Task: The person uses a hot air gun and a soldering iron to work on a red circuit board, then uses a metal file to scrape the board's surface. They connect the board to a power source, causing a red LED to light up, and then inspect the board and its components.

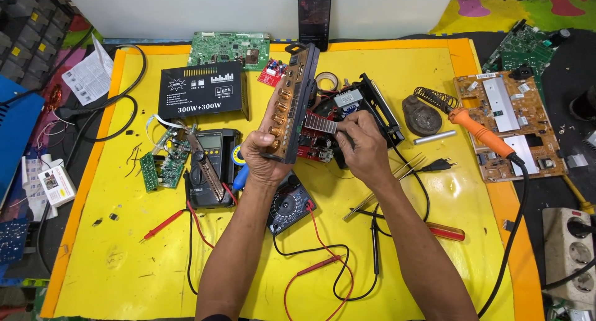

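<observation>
- Left hand (266, 161) has its fingers curled shut around the lower end of the amplifier front panel (288, 100), thumb on the near face. The panel is stood on edge, tilted, with its row of gold knobs facing left.
- Right hand (362, 146) is pinched closed at the fingertips against the red circuit board (313, 144) just behind the panel. I cannot tell whether it grips a part or a wire or only presses; the fingertips hide the contact.
- Location: panel and board are held above the yellow mat (124, 259), centre of the bench, in front of the open black chassis (372, 107) with its transformer.
- My judgement: the step is working the board relative to the panel. To do it well I would keep the left grip firm and low, so the knobs take no load, and let only the right fingertips move.
- I would pull or press square to the board, not twisting, since any wiring running to the chassis looks short.
- Hazards near: soldering iron (478, 131) lies to the right on its stand, well apart from the hands; tweezers (388, 184) lie just beside the right wrist.
- The analogue multimeter (290, 203) and its red lead (310, 268) sit under the forearms; I would avoid dragging the leads with a sleeve or elbow.
- The digital meter (214, 166) and the green board (164, 162) lie to the left, not touched.
</observation>
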